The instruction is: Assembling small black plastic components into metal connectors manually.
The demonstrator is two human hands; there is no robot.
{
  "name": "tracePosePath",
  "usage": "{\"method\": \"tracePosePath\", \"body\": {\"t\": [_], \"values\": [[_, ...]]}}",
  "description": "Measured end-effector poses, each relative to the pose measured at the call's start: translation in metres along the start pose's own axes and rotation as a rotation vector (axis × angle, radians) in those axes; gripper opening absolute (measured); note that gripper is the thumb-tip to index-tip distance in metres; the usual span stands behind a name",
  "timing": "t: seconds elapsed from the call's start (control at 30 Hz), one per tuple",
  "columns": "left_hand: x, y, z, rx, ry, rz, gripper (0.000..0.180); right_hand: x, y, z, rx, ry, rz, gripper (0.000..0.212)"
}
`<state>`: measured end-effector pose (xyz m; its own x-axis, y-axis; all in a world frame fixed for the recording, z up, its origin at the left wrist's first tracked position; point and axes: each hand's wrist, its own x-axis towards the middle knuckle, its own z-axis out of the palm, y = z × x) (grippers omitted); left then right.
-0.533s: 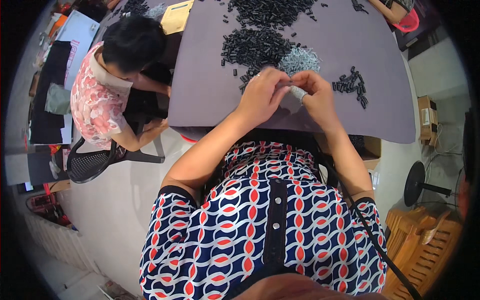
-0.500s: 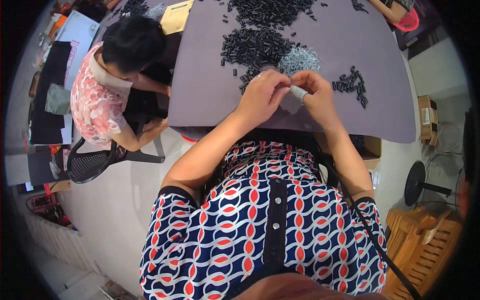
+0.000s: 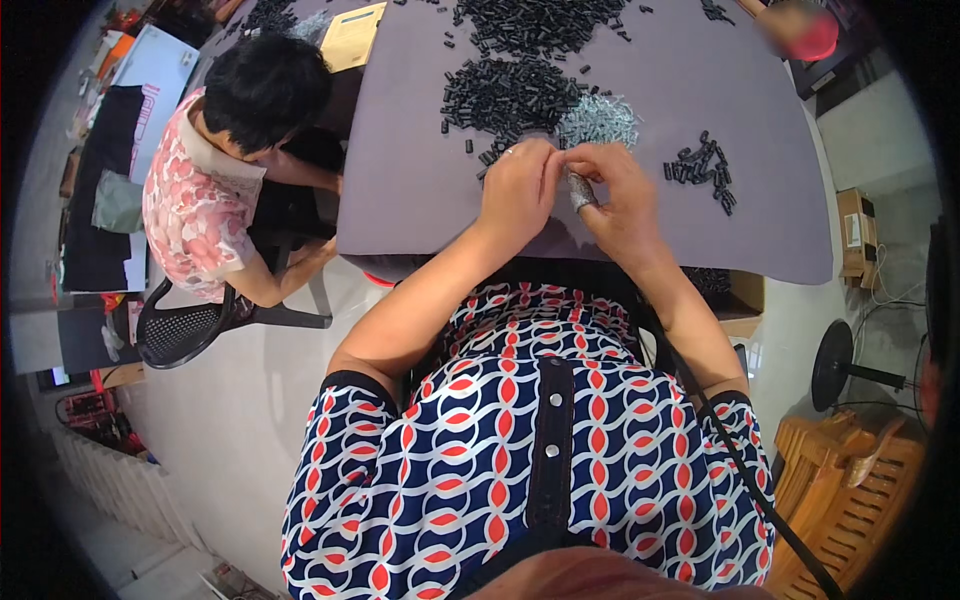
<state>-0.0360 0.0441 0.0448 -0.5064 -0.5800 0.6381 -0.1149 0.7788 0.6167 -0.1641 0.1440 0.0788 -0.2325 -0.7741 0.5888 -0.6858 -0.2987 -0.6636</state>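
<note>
Above the near edge of the table, my left hand [image 3: 515, 200] and my right hand [image 3: 622, 200] meet at the fingertips. Both are closed in a pinch, and whatever sits between the fingers is hidden or too small to make out. A silvery-grey wrap [image 3: 580, 190] covers my right thumb. Just beyond the hands lies a heap of small black cylindrical pieces [image 3: 505, 95]. Touching its right side is a pile of small silvery pieces [image 3: 600, 122]. Several more black pieces [image 3: 703, 170] lie loosely grouped to the right of my right hand.
Grey cloth covers the table [image 3: 400, 180]. Another black heap [image 3: 540, 22] and a yellow sheet [image 3: 352, 36] lie farther back. A co-worker [image 3: 200, 190] sits at the left beside a black chair [image 3: 185, 330]. A pedestal fan [image 3: 832, 365] and wooden chair [image 3: 850, 480] stand right.
My hands have drawn closer together, with the fingertips now touching. The right hand has moved slightly left and its wrapped thumb has turned more upright. The piles look the same.
</note>
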Motion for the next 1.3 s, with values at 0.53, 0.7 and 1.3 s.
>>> {"method": "tracePosePath", "body": {"t": [0.53, 0.7, 1.3], "values": [[-0.019, -0.014, -0.035, 0.378, -0.361, 0.161, 0.015, -0.030, 0.025, -0.008, 0.190, -0.072, 0.374, 0.030], [-0.019, 0.006, -0.043, 0.083, -0.259, 0.022, 0.015, -0.025, 0.011, -0.008, 0.177, -0.111, 0.285, 0.026], [-0.054, 0.022, -0.040, -0.490, -0.250, -0.350, 0.016, -0.014, -0.040, -0.018, 0.138, -0.252, 0.125, 0.030]]}}
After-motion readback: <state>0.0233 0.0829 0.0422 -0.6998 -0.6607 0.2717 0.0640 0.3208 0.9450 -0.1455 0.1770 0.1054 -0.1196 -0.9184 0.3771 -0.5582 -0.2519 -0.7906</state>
